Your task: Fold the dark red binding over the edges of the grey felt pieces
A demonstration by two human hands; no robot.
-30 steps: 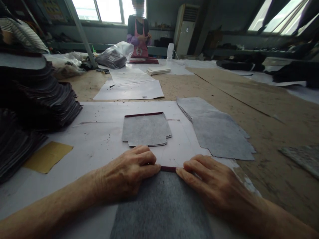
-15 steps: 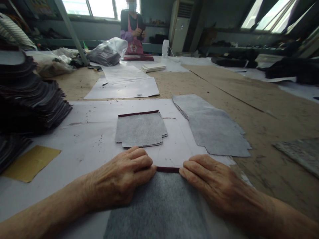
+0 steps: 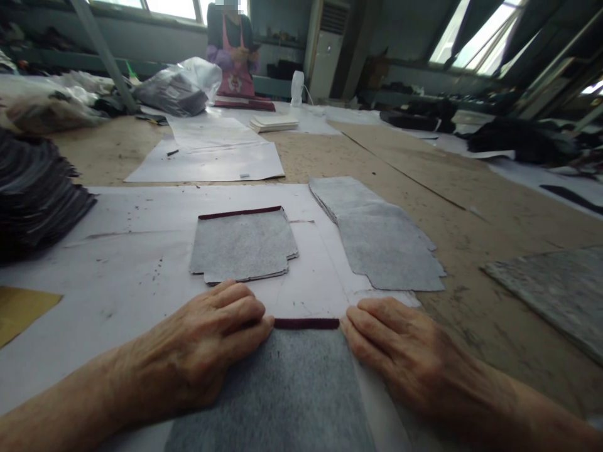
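A grey fabric piece (image 3: 282,389) lies in front of me, its far edge turned over into a narrow dark maroon strip (image 3: 306,324). My left hand (image 3: 207,339) is closed at the strip's left end, fingertips pressed together on the fold. At the right end, my right hand (image 3: 409,345) pinches the same edge with fingers held close. Just beyond my left hand lies a small stack of grey fabric pieces (image 3: 242,245), the top one with a maroon folded edge. Farther right, flat grey fabric pieces (image 3: 381,235) are layered without a visible fold.
White paper (image 3: 127,251) covers the table under the work. A tall stack of dark pieces (image 3: 38,194) stands at left, near a yellow card (image 3: 26,311). A thick grey sheet (image 3: 556,282) lies right. Across the table stands a person in a pink apron (image 3: 233,59).
My left hand has slid left along the fold, away from my right hand, so more maroon strip shows between them. The camera view has shifted somewhat to the right.
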